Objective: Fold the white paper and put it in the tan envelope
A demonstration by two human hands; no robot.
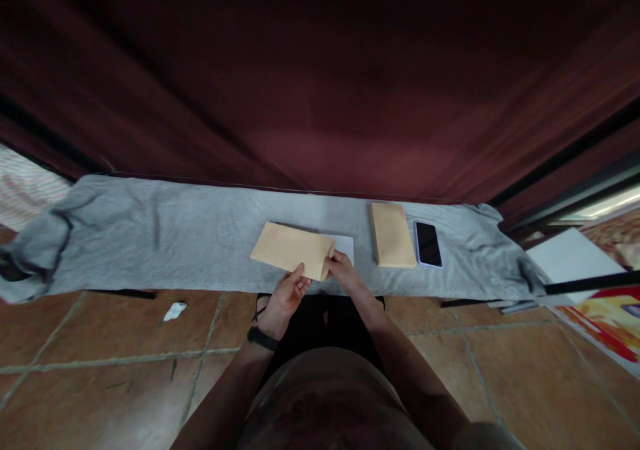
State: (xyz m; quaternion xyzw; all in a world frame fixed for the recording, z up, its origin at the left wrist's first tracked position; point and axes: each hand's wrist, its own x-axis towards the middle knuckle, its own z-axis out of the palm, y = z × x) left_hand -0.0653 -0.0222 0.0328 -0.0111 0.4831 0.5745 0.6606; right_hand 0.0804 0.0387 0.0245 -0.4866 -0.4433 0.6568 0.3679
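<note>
Fingers of the left hand (285, 295) were clamped, thumb uppermost, on the lower edge of a flat, rectangular tan paper envelope (287, 247). The right hand (344, 269) touched its right end, fingers bunched; remotely, I couldn't tell their grip. The envelope extended leftward, over grey cloth (200, 237).

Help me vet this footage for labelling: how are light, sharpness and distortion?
Head view: dim, the red fabric fading to near-black up top; wide-angle stretch toward the edges; the held envelope pale and distinct, its red print too soft to read.
</note>
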